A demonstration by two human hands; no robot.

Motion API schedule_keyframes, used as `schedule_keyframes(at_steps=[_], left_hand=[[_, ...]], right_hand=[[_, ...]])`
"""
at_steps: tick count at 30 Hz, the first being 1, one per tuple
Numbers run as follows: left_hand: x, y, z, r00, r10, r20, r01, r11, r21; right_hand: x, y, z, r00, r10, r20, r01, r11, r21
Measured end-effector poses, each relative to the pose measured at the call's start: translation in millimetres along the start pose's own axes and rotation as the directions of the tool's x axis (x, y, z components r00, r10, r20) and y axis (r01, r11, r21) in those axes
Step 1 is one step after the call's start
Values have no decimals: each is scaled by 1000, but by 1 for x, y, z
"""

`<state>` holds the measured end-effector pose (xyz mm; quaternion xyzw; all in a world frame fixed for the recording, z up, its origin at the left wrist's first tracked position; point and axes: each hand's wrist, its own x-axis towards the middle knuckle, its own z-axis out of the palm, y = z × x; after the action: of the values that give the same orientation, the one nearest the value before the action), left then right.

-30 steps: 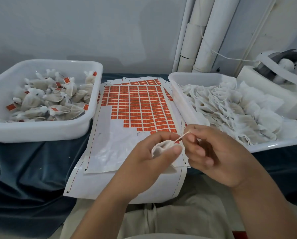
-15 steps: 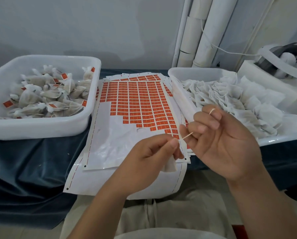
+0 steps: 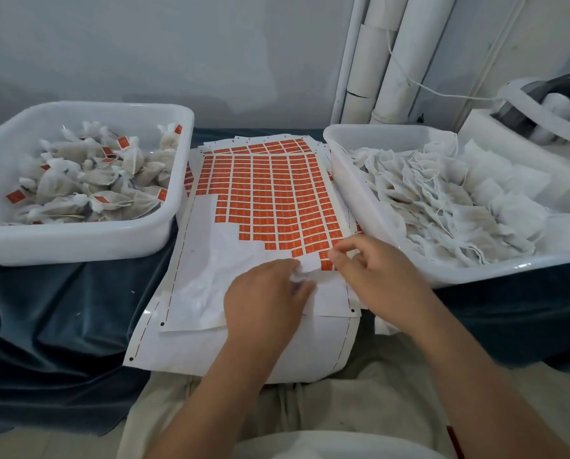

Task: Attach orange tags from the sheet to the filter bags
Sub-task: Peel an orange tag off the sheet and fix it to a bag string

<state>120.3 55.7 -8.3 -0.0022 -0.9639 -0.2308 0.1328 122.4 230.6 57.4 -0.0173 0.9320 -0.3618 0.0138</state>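
On blue cloth (image 3: pixel 61 309) below a white wall (image 3: pixel 177 44), I see the paper orange-tag sheet (image 3: pixel 270 193) running lengthwise away, left hand (image 3: pixel 263 299) gripping a crumpled white filter bag (image 3: pixel 298 276), right hand (image 3: pixel 379 273) grip unclear.

Two tubs (image 3: pixel 78 241), two hands (image 3: pixel 265 294), one topmost tag sheet (image 3: pixel 210 260), uncountably many orange tags (image 3: pixel 270 187) and filter bags (image 3: pixel 442 207).

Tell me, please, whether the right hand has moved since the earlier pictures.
Yes. The right hand has dropped from beside the right tub onto the tag sheet, fingertips at its lowest orange tags.
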Motion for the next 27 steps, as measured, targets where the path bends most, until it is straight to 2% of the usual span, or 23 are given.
schedule_keyframes(at_steps=[3,7,9,13,16,18,20,22,23,27], left_hand=[[-2,1,-5,999,-51,2,51,998,-46],[0,0,-16,993,-115,-18,103,941,-321],[0,-1,-22,992,-116,-58,82,908,-411],[0,-1,-32,991,-110,-73,63,881,-469],[4,-5,-42,996,-84,-24,61,871,-488],[5,-7,-49,999,-37,-12,27,878,-478],[3,-6,-55,998,17,-67,-43,906,-422],[-1,-3,-57,983,84,-162,-135,932,-337],[-2,-2,-58,972,129,-199,-184,938,-295],[-3,3,-63,923,298,-245,-342,925,-164]], right_hand=[[5,6,9,999,39,-15,-39,999,-33],[8,13,11,997,2,-79,5,996,83],[6,13,17,987,-44,-152,59,994,90],[2,9,28,932,-98,-348,156,977,142],[1,6,29,930,-94,-355,179,960,214],[0,6,27,909,-156,-386,230,961,153],[-2,4,25,861,-267,-432,303,953,14],[-6,0,23,840,-379,-388,353,925,-138],[-7,-2,22,852,-403,-334,366,915,-171],[-9,-9,7,906,-403,-133,379,909,-174]])
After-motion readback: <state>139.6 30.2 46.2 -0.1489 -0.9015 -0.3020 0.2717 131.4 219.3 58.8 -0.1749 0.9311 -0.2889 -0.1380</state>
